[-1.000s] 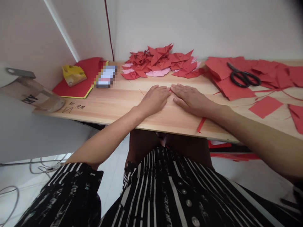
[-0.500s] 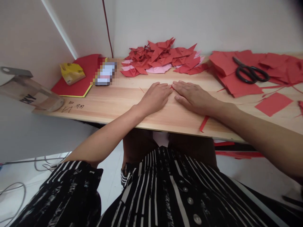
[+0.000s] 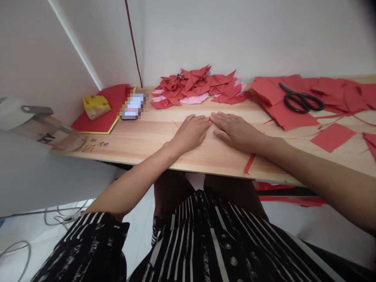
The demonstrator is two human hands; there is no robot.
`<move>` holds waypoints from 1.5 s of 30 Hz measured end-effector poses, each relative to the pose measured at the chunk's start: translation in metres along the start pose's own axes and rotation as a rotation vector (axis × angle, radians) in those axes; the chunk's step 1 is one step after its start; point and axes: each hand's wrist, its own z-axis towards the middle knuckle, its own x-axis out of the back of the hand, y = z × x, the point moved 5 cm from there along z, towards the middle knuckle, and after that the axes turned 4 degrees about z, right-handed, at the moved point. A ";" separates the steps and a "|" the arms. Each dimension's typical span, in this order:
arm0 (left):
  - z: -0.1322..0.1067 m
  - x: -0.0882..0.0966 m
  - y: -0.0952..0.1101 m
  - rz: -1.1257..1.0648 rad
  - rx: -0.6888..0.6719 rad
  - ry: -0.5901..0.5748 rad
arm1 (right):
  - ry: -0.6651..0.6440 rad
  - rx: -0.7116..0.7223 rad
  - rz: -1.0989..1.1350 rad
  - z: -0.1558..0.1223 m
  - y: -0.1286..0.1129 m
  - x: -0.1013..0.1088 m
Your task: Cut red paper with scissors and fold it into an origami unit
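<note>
My left hand [image 3: 190, 133] lies flat on the wooden tabletop, fingers stretched out and pointing away from me. Beside it my right hand [image 3: 235, 132] is also laid flat, its fingertips meeting those of the left. A tiny bit of red paper [image 3: 210, 120] shows between the fingertips; most of it is hidden under the hands, so its shape cannot be made out. Behind the hands, a heap of folded red and pink paper pieces [image 3: 195, 84] with pointed corners rests against the wall. Near my right wrist lies a narrow red paper strip [image 3: 250, 163].
Black-handled scissors [image 3: 304, 102] lie on stacked red paper sheets [image 3: 286, 115] at the right, with a single red square [image 3: 333, 137] nearer. To the left are a phone [image 3: 133, 105], a yellow packet [image 3: 96, 107] on red sheets, and a clear bottle [image 3: 55, 135] by the table's edge.
The camera view has tilted up a little, so everything on the table appears lower. Both hands keep their flat pose at the same spot.
</note>
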 end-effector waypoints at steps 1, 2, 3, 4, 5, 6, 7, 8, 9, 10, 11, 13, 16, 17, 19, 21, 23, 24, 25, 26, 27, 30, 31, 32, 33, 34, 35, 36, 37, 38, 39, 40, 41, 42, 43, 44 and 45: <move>0.000 0.000 0.000 0.000 -0.001 0.000 | 0.001 0.001 -0.006 0.000 0.000 0.000; 0.000 0.001 0.000 0.002 0.002 -0.004 | 0.000 0.000 -0.012 0.000 0.000 0.000; 0.000 0.001 0.000 0.007 0.004 -0.008 | -0.001 -0.003 -0.019 0.000 -0.001 0.000; -0.001 0.002 0.001 0.015 0.005 -0.010 | -0.003 -0.007 -0.024 0.001 -0.001 0.000; -0.001 0.002 0.001 0.024 0.000 -0.017 | -0.005 -0.010 -0.029 0.001 -0.001 0.000; -0.001 0.003 0.002 0.031 -0.002 -0.016 | -0.005 -0.010 -0.032 0.001 -0.001 0.001; -0.001 0.004 0.002 0.034 -0.002 -0.015 | -0.007 -0.009 -0.032 0.001 -0.001 0.001; -0.001 0.005 0.002 0.033 -0.001 -0.009 | -0.008 -0.007 -0.032 0.001 -0.001 0.001; -0.002 0.005 0.002 0.033 0.000 -0.005 | -0.009 -0.005 -0.032 0.001 -0.001 0.001; -0.002 0.005 0.001 0.032 0.001 -0.003 | -0.010 -0.002 -0.032 0.001 -0.001 0.001; -0.002 0.005 0.001 0.031 0.003 0.000 | -0.011 -0.001 -0.033 0.001 -0.001 0.001; -0.002 0.005 0.001 0.029 0.006 0.000 | -0.013 -0.006 -0.031 0.001 -0.001 0.000; -0.002 0.004 0.000 0.023 0.014 -0.012 | -0.017 -0.017 -0.028 0.001 -0.001 0.000; -0.002 0.003 0.000 0.020 0.020 -0.018 | -0.019 -0.018 -0.029 0.001 -0.001 -0.001; -0.003 0.003 -0.001 0.015 0.032 -0.026 | -0.017 -0.017 -0.034 0.001 -0.001 -0.001; -0.003 0.003 -0.001 0.012 0.039 -0.028 | -0.012 -0.017 -0.039 0.001 0.000 -0.002; -0.003 0.003 -0.001 0.011 0.042 -0.023 | -0.006 -0.014 -0.042 0.001 0.001 -0.003; -0.004 0.003 -0.001 0.012 0.043 -0.020 | -0.003 -0.011 -0.043 0.001 0.001 -0.003; -0.004 0.003 -0.001 0.014 0.045 -0.019 | -0.001 -0.007 -0.043 0.001 0.001 -0.003; -0.004 0.003 -0.001 0.018 0.047 -0.020 | 0.003 -0.004 -0.042 0.001 0.001 -0.003; -0.004 0.003 0.000 0.023 0.049 -0.025 | 0.007 0.000 -0.042 0.002 0.001 -0.003; -0.004 0.004 0.001 0.036 0.057 -0.045 | 0.021 0.006 -0.042 0.002 0.002 -0.004; -0.004 0.004 0.001 0.038 0.059 -0.049 | 0.024 0.009 -0.042 0.002 0.002 -0.004; -0.004 0.005 0.001 0.038 0.060 -0.050 | 0.025 0.012 -0.043 0.002 0.002 -0.005; -0.004 0.005 0.001 0.037 0.060 -0.050 | 0.024 0.015 -0.043 0.002 0.002 -0.005; -0.004 0.006 0.001 0.035 0.062 -0.049 | 0.022 0.018 -0.044 0.002 0.002 -0.005; -0.004 0.006 0.001 0.033 0.063 -0.048 | 0.020 0.021 -0.045 0.003 0.002 -0.006; -0.004 0.006 0.001 0.030 0.064 -0.048 | 0.018 0.023 -0.045 0.003 0.002 -0.006; -0.005 0.005 0.001 0.027 0.065 -0.049 | 0.017 0.024 -0.046 0.003 0.003 -0.006; -0.005 0.005 0.000 0.025 0.066 -0.049 | 0.016 0.024 -0.046 0.003 0.003 -0.006; -0.005 0.004 0.000 0.024 0.067 -0.048 | 0.017 0.023 -0.045 0.003 0.003 -0.006; -0.005 0.004 0.000 0.022 0.067 -0.045 | 0.017 0.023 -0.044 0.004 0.003 -0.006; -0.005 0.003 -0.001 0.021 0.066 -0.042 | 0.018 0.022 -0.043 0.004 0.002 -0.006; -0.005 0.003 -0.001 0.022 0.064 -0.037 | 0.019 0.020 -0.042 0.004 0.002 -0.005; -0.005 0.003 -0.001 0.023 0.060 -0.033 | 0.020 0.017 -0.040 0.004 0.002 -0.005; -0.005 0.003 -0.001 0.025 0.055 -0.029 | 0.021 0.013 -0.038 0.004 0.001 -0.005; -0.005 0.003 -0.001 0.027 0.048 -0.027 | 0.024 0.009 -0.036 0.004 0.001 -0.005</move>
